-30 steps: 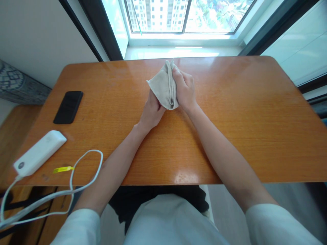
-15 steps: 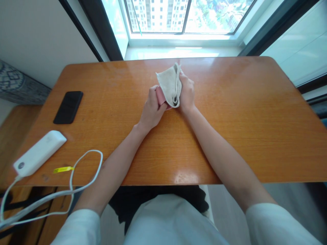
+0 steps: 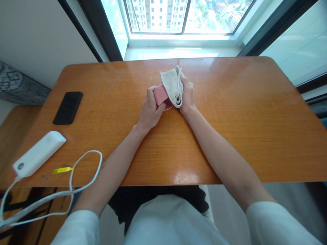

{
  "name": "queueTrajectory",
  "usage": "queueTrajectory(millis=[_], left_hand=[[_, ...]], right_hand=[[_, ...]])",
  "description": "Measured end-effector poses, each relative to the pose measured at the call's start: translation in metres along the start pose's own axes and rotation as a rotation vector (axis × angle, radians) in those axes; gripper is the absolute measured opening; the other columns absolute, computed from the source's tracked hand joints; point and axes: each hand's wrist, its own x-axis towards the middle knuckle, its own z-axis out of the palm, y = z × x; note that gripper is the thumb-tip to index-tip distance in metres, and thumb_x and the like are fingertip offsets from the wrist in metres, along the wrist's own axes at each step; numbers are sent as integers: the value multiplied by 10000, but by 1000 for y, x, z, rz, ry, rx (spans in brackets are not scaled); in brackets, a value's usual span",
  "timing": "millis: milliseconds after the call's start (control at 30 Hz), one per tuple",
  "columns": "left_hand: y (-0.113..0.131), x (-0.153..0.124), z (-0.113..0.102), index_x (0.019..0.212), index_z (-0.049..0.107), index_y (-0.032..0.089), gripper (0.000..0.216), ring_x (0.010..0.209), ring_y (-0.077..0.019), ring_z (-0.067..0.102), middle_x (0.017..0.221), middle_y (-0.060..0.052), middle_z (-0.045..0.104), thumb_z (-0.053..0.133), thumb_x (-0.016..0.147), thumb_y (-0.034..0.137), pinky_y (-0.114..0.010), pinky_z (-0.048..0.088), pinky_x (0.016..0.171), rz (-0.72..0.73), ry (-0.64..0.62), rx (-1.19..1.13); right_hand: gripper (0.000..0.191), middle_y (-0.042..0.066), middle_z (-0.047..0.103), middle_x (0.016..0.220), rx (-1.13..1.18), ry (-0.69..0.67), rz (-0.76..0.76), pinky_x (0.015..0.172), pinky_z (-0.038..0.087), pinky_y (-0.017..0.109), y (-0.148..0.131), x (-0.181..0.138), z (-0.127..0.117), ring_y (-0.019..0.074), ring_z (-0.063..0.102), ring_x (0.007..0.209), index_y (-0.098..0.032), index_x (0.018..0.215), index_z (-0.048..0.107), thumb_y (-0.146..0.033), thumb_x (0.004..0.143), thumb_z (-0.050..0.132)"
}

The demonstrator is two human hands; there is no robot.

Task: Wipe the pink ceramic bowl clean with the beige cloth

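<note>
Over the far middle of the table, my left hand (image 3: pixel 151 107) is closed around a pink object (image 3: pixel 160 94) with a smooth, flat face; its kind I cannot make out. A folded off-white cloth (image 3: pixel 172 86) lies against the pink object's right end and covers part of it. My right hand (image 3: pixel 188 93) grips the cloth from the right side, with its fingertips hidden behind the folds. Both hands are close together, the cloth and the pink object between them.
The wooden table (image 3: pixel 245 119) has its far edge by a window (image 3: pixel 189 17). On the left lie a black phone (image 3: pixel 67 108) and a white power strip (image 3: pixel 39 154). A white cable (image 3: pixel 99 166) with a yellow tag (image 3: pixel 62 170) loops beside my left forearm.
The cloth has shifted slightly right and down along the pink object, so more of the pink surface shows. My left hand has moved a little to the left.
</note>
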Motion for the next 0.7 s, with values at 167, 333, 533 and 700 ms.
queueTrajectory(millis=[167, 333, 533, 700], left_hand=[[1, -1, 0, 1498, 418, 295, 506, 1288, -322, 744, 1431, -133, 689, 685, 1117, 494, -501, 569, 1219, -27, 14, -10], [2, -1, 0, 1491, 430, 304, 498, 1273, -310, 757, 1416, -122, 706, 678, 1131, 543, -487, 590, 1197, -20, 23, -2], [2, -1, -1, 1514, 442, 305, 526, 1313, -319, 752, 1457, -132, 705, 691, 1128, 562, -494, 588, 1220, -19, 14, -23], [2, -1, -1, 1519, 432, 286, 510, 1300, -308, 757, 1467, -138, 707, 658, 1146, 551, -483, 587, 1210, -10, 24, -7]], right_hand=[[670, -27, 519, 731, -94, 177, -72, 622, 443, 318, -23, 20, -9, 157, 524, 679, -282, 773, 500, -807, 1157, 339], [623, -16, 474, 698, -308, 362, -254, 662, 373, 389, -67, 31, -36, 184, 476, 695, -314, 704, 395, -709, 1186, 404], [659, -6, 483, 662, -626, 127, -432, 748, 391, 409, -80, 19, -46, 200, 401, 690, -336, 680, 388, -775, 1165, 473], [699, 5, 582, 762, -519, -273, -323, 821, 519, 394, -69, -7, -11, 218, 565, 770, -297, 745, 548, -877, 1120, 439]])
